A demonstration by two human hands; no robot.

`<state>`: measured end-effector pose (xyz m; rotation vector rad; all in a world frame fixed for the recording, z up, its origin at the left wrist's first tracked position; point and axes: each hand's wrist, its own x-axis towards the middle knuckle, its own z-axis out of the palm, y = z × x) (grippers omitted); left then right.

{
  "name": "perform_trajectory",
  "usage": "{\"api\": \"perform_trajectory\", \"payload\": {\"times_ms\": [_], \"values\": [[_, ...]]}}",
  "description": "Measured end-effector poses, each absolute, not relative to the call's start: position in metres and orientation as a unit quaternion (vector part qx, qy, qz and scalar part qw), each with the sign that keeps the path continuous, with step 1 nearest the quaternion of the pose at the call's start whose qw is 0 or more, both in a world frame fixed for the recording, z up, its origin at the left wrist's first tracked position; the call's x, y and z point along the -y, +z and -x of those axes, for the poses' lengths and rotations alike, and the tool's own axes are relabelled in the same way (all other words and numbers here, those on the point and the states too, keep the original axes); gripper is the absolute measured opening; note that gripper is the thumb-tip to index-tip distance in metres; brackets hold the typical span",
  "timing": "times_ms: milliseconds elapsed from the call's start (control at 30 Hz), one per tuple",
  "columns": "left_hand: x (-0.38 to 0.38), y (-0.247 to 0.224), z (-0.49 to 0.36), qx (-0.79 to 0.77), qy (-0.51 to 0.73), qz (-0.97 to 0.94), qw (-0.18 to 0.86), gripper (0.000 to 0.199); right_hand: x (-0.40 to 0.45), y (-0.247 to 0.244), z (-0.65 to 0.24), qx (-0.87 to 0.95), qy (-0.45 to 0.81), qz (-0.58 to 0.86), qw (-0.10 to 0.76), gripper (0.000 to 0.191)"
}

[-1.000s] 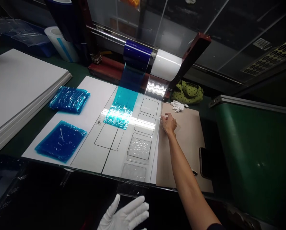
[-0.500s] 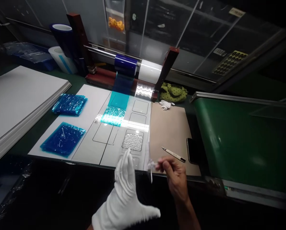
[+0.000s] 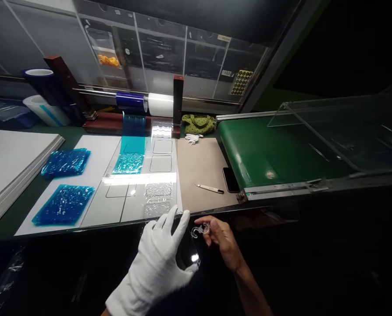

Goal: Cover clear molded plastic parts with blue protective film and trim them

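My right hand (image 3: 224,242) is off the brown sheet (image 3: 201,166), pinching the clear curved piece (image 3: 196,231) just right of my gloved left hand (image 3: 161,248); left fingers spread, can't tell if clamped on the glossy pane (image 3: 195,257); hands can now work together.

no legible text, small labels (image 3: 226,73) unreadable

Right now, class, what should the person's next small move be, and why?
Probably steady the clear piece with the gloved left hand: the bare right hand holds the piece close beside the left hand's spread thumb and fingers, though whether they touch it is hard to tell.
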<state>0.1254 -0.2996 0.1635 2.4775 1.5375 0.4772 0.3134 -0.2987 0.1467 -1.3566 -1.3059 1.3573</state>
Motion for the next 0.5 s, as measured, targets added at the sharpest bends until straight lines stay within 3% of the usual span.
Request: {"api": "perform_trajectory", "payload": {"times_ms": [133, 267, 367, 433, 500], "values": [[0.307, 0.181, -0.136, -0.526, 0.076, -0.842, 0.091, 0.083, 0.308, 0.156, -0.305, 0.570, 0.486, 0.558, 0.358, 0.041], [0.315, 0.191, -0.155, -0.547, -0.005, -0.835, 0.058, 0.078, 0.320, 0.164, -0.297, 0.718, 0.260, 0.576, 0.291, 0.028], [0.316, 0.198, -0.170, -0.548, -0.057, -0.834, 0.021, 0.082, 0.329, 0.167, -0.294, 0.771, 0.139, 0.569, 0.250, 0.029], [0.315, 0.199, -0.172, -0.542, -0.048, -0.839, 0.020, 0.084, 0.332, 0.167, -0.297, 0.754, 0.145, 0.581, 0.270, 0.031], [0.316, 0.196, -0.168, -0.524, 0.016, -0.851, 0.045, 0.082, 0.333, 0.167, -0.303, 0.689, 0.232, 0.602, 0.330, 0.031]]}}
